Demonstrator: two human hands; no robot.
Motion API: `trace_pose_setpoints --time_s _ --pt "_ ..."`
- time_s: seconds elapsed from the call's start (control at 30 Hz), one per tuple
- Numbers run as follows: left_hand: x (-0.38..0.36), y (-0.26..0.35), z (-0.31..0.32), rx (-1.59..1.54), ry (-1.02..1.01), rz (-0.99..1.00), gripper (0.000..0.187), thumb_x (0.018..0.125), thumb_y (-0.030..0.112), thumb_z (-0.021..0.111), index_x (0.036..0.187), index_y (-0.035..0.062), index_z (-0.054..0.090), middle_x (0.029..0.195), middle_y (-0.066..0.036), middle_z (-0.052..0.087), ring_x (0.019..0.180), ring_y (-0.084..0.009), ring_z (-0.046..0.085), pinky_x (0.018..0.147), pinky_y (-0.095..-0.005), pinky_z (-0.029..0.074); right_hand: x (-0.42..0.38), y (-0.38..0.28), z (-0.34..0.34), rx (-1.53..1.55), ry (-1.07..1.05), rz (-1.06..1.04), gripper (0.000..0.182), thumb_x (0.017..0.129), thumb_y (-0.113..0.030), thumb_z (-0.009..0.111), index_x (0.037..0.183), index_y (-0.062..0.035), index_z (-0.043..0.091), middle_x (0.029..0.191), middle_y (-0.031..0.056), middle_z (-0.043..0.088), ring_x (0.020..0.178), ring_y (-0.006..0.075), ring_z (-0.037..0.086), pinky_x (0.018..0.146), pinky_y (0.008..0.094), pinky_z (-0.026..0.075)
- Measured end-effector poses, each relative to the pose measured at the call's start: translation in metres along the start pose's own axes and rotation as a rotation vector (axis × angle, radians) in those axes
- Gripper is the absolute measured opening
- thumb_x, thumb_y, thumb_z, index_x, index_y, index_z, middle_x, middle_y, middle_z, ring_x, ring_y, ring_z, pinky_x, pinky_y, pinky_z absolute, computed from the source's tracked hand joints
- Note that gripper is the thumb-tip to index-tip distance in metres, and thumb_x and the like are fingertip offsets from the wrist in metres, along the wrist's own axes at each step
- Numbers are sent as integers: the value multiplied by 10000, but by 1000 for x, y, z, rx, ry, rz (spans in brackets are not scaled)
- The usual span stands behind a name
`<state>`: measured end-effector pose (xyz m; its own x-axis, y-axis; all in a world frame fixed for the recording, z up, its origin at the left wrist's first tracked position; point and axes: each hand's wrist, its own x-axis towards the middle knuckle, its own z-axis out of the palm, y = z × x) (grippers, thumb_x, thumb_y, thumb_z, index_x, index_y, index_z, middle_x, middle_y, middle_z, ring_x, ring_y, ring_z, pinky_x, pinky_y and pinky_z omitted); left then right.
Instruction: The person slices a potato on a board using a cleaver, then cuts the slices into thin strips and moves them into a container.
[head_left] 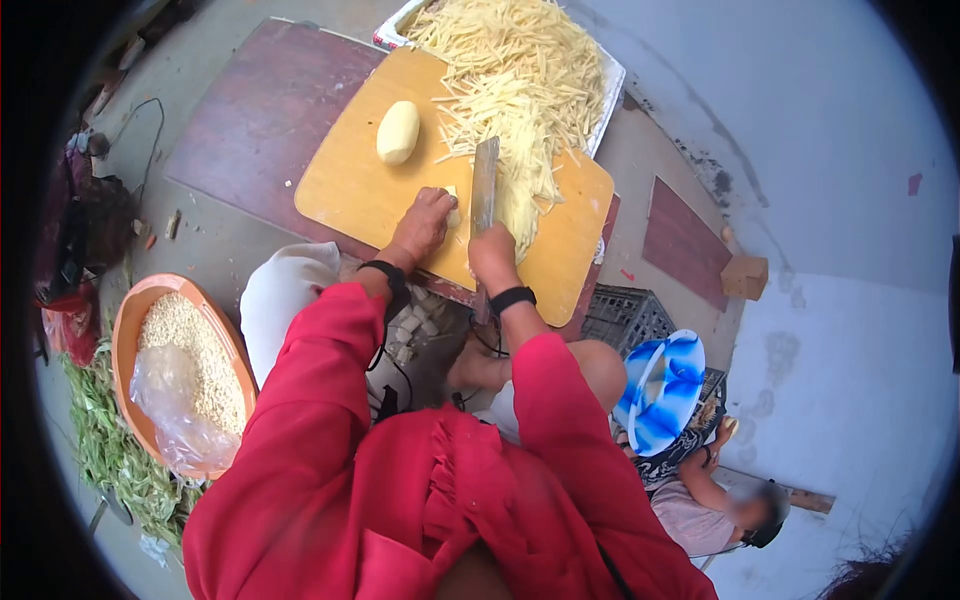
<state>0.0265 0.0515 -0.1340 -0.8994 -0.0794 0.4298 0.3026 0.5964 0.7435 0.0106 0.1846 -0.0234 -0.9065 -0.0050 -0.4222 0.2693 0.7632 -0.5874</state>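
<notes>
A yellow cutting board (350,175) lies on a dark red table. My right hand (493,258) is closed round the handle of a cleaver (484,185), its blade pointing away from me. My left hand (424,225) is closed, its fingers on a small pale potato piece (452,212) just left of the blade. A whole peeled potato (398,132) rests on the board's upper left part. Cut potato strips (520,170) lie right of the blade and continue into a heap in a white tray (612,90) at the board's far edge.
At the left stands an orange basin (126,350) of pale kernels with a plastic bag, beside green husks (110,430). A black crate (628,318) and a blue-and-white bucket (665,390) are at the right. Another person (705,500) sits at the lower right, near a cardboard box (745,277).
</notes>
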Motion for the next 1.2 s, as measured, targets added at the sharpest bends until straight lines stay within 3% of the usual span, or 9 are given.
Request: trace_pose_setpoints --time_s 0.07,0.43,0.63,0.73,0.83,0.93,1.13,1.17,1.2 --pt "-2 2 3 26 1 -12 285 754 -41 512 1015 64 558 988 -140 551 964 -372 514 836 -424 461 -11 19 -2 -240 68 -211 224 811 -47 524 962 115 555 899 379 608 888 501 612 823 533 486" --pt "-1 5 1 31 -16 -72 262 789 -28 507 1027 63 570 978 -150 544 989 -369 505 853 -414 456 -19 13 -1 -341 -173 -193 237 819 -72 515 926 122 599 932 378 605 946 490 606 849 522 482" --pt "-2 -3 6 19 4 -50 270 786 -31 513 1027 67 584 980 -146 559 987 -368 510 842 -417 459 9 13 28 -210 -25 -162 266 816 -117 549 935 115 601 930 373 608 921 486 616 844 510 490" --pt "0 -2 3 -7 13 -43 278 780 -32 519 1030 71 586 975 -139 565 981 -364 515 839 -420 459 16 8 36 -163 63 -230 282 807 -119 559 960 119 562 876 354 629 822 472 650 704 498 534" --pt "-5 0 0 -23 -6 -46 279 773 -32 527 1024 73 585 973 -136 564 974 -363 516 836 -425 456 9 -2 26 266 -184 110 276 804 -101 546 967 119 512 822 326 635 723 439 667 534 462 531" --pt "-1 0 2 10 -3 -44 258 769 -28 532 1005 66 578 969 -141 559 966 -369 512 826 -428 454 8 5 21 324 -129 81 166 819 -73 539 896 70 507 681 170 584 465 217 566 386 354 457" --pt "-3 4 1 36 29 -25 177 781 -18 522 940 53 554 935 -146 544 941 -372 507 809 -424 454 -5 26 17 -42 58 -141 221 802 -70 534 943 98 506 769 292 616 596 396 641 507 451 513" --pt "-3 5 1 42 23 -33 167 785 -15 520 934 53 551 932 -145 542 939 -371 506 808 -423 454 -14 26 14 -157 109 -241 244 790 -82 539 947 103 525 870 358 610 823 498 622 731 502 514" --pt "0 6 1 49 19 -37 157 788 -11 518 928 54 548 929 -143 541 938 -370 506 807 -422 454 -23 19 8 -151 82 -197 245 789 -85 540 943 106 531 888 362 607 873 503 604 782 502 494"
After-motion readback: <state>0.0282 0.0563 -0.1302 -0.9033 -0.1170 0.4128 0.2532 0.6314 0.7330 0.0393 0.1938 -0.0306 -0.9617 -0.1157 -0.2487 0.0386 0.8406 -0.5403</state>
